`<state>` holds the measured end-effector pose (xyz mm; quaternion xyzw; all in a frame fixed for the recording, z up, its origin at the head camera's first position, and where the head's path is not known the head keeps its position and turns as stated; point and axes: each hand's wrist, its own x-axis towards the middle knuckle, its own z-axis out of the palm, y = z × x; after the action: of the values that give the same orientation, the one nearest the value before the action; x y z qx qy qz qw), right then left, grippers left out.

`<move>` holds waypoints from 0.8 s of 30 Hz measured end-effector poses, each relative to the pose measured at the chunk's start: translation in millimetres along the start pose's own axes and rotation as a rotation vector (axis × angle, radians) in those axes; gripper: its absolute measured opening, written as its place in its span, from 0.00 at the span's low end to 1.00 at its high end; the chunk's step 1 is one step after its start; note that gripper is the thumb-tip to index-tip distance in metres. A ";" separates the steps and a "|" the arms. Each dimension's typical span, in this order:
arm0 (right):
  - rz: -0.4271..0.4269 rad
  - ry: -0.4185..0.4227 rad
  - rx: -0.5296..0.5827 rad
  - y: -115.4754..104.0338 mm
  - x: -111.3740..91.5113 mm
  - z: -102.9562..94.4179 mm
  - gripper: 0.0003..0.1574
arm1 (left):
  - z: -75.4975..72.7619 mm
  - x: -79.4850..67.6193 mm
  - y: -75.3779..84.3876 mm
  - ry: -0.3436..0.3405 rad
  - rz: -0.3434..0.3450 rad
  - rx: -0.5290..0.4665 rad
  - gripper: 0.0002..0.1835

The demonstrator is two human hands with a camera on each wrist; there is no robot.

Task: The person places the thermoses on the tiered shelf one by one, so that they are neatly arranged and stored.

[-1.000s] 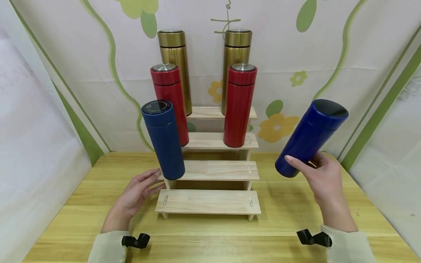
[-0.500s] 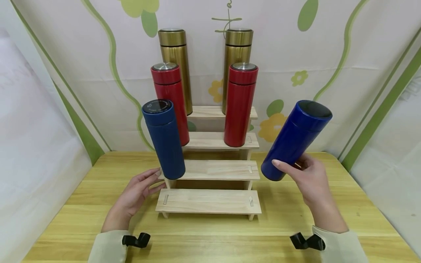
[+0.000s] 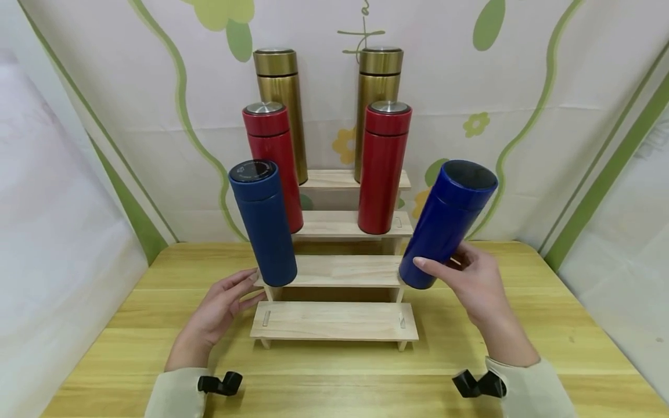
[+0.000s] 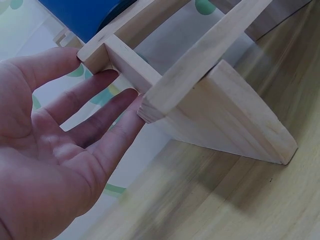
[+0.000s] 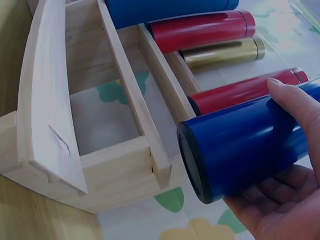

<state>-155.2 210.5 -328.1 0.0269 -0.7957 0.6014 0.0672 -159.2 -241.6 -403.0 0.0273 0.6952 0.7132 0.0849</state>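
Observation:
My right hand [image 3: 473,284] grips a glossy dark blue thermos [image 3: 444,226] near its base, thumb across the front. The thermos tilts, its top leaning right, and its bottom overlaps the right end of the second step. In the right wrist view its black base [image 5: 192,162] is close beside the wooden tiered rack [image 5: 107,155]. My left hand [image 3: 222,310] touches the rack's left side, fingers mostly straight, with thumb tip and fingertips at the step ends in the left wrist view. A matte blue thermos [image 3: 263,226] stands at the left end of the second step.
Behind it, two red thermoses stand on the third step, one left [image 3: 274,157] and one right [image 3: 384,174]. Two gold ones, left [image 3: 284,98] and right [image 3: 377,93], occupy the top step. The front step [image 3: 334,320] faces me. A patterned cloth backdrop hangs behind the wooden table [image 3: 334,386].
My right hand has brought the dark blue thermos leftward to the rack's right side, and it now tilts less. My left hand stays at the rack's left side.

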 end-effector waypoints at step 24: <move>-0.044 -0.099 0.083 -14.4 14.9 44.1 0.39 | 0.2 0.0 -0.4 -0.001 0.006 -0.023 0.31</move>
<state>-171.4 164.8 -324.1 0.0769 -0.7716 0.6303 0.0396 -159.1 -241.4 -403.3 0.0287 0.6869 0.7214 0.0833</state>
